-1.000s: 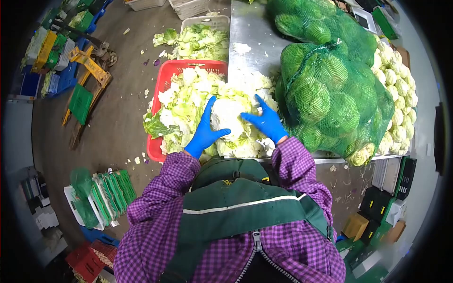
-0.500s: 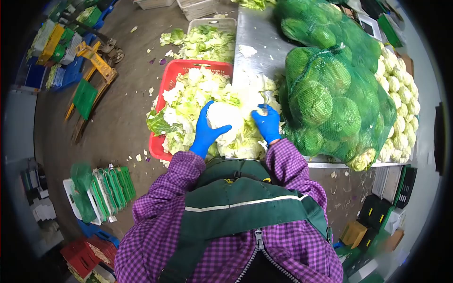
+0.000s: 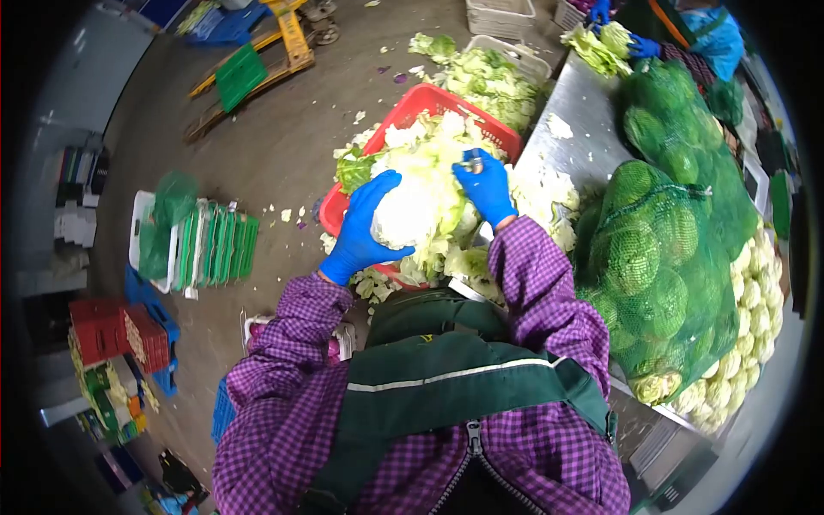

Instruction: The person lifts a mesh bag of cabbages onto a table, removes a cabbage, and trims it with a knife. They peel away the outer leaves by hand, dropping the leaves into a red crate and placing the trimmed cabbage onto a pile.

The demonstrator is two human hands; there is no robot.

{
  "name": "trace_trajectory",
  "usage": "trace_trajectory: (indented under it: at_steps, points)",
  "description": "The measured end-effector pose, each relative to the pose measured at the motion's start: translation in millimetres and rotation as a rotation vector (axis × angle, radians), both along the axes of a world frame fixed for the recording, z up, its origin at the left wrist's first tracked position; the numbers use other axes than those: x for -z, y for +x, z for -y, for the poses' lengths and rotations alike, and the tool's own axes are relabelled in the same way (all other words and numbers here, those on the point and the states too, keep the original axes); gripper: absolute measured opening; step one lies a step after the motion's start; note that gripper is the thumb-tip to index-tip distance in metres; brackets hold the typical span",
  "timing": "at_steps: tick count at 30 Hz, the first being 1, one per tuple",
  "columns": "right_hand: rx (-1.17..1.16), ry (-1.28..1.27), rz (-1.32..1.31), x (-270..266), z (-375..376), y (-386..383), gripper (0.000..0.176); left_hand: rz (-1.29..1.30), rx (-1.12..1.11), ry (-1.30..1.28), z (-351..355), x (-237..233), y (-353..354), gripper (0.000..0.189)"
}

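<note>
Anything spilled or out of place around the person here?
Yes: pale leaf scraps litter the floor beside the red crate, with a few purple bits. They look stray, since other loose leaves lie in the crate and on the metal table.

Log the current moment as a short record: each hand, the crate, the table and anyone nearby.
Left hand: blue-gloved, cupped against the side of a pale cabbage head
Right hand: blue-gloved, fingers curled beside the head; a small metallic-looking item at them, too small to identify
Crate: red, heaped with loose leaves
Table: steel, bearing green net bags of cabbages
Nearby: another person's gloved hand by leafy pieces
</note>
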State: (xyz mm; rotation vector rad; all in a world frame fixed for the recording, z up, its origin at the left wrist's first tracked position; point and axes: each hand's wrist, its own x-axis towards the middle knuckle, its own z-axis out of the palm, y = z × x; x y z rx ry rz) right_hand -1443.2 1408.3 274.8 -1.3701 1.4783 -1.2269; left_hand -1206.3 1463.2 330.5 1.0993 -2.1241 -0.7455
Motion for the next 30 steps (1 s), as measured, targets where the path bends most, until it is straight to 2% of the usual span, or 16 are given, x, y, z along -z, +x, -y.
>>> trace_trajectory:
  at_steps: [2, 4, 8, 10, 12, 13, 14, 16, 17, 18, 20, 22, 24, 26, 28, 30]
  points:
    - [0.046, 0.025, 0.390, 46.2, 2.2, -10.7, 0.021, -0.163, -0.080, 0.002, -8.5, -1.8, 12.5, 0.100]
    - [0.014, 0.177, 0.149, 75.6, 2.4, -19.4, 0.023, -0.250, -0.142, 0.057, -12.0, 1.4, 22.1, 0.101]
    - [-0.091, 0.560, 0.094, -35.1, -26.7, 15.2, 0.080, -0.493, -0.298, 0.097, -18.3, -3.5, 25.8, 0.090]
    - [-0.254, 0.372, -0.004, -47.6, -47.5, 36.4, 0.094, -0.760, -0.456, 0.338, -23.0, -10.3, 15.7, 0.085]
    - [-0.250, -0.088, -0.288, -36.1, -61.5, 64.8, 0.097, -0.762, -0.506, 0.310, -22.3, -7.0, 7.9, 0.081]
    - [-0.205, -0.177, -0.251, -33.7, -61.1, 73.3, 0.081, -0.788, -0.519, 0.290, -21.5, -3.5, 4.8, 0.082]
    - [-0.205, -0.176, -0.250, -32.4, -58.0, 70.1, 0.081, -0.814, -0.530, 0.268, -21.9, -0.5, 2.0, 0.084]
    - [-0.295, 0.079, 0.084, -37.5, -49.3, 58.1, 0.051, -0.882, -0.551, 0.307, -24.8, -1.3, -4.1, 0.079]
    - [-0.282, 0.165, 0.188, -49.5, -48.5, 50.9, 0.024, -0.950, -0.571, 0.349, -26.7, -3.3, -6.7, 0.074]
    - [-0.245, 0.285, 0.258, -49.1, -44.4, 43.2, 0.019, -0.952, -0.571, 0.347, -29.2, -3.2, -6.8, 0.074]
    - [-0.234, 0.387, 0.347, -43.4, -36.6, 25.4, 0.018, -1.077, -0.541, 0.461, -30.2, -0.8, -6.5, 0.058]
    - [-0.190, 0.369, 0.302, -45.3, -38.3, 22.6, 0.022, -1.125, -0.543, 0.484, -30.8, 2.7, -9.1, 0.054]
    - [-0.177, 0.318, 0.092, -56.5, -47.7, 25.2, 0.038, -1.171, -0.542, 0.515, -31.5, 5.6, -14.1, 0.050]
    - [-0.156, 0.115, -0.135, -62.5, -53.7, 34.3, 0.071, -1.147, -0.570, 0.474, -28.6, 4.6, -23.1, 0.049]
    - [-0.118, -0.018, -0.213, -44.5, -49.0, 39.0, 0.059, -1.098, -0.579, 0.427, -28.0, 3.1, -33.0, 0.050]
    - [-0.175, 0.163, -0.071, -36.6, -36.8, 21.2, 0.043, -1.048, -0.593, 0.372, -27.6, 1.7, -34.9, 0.051]
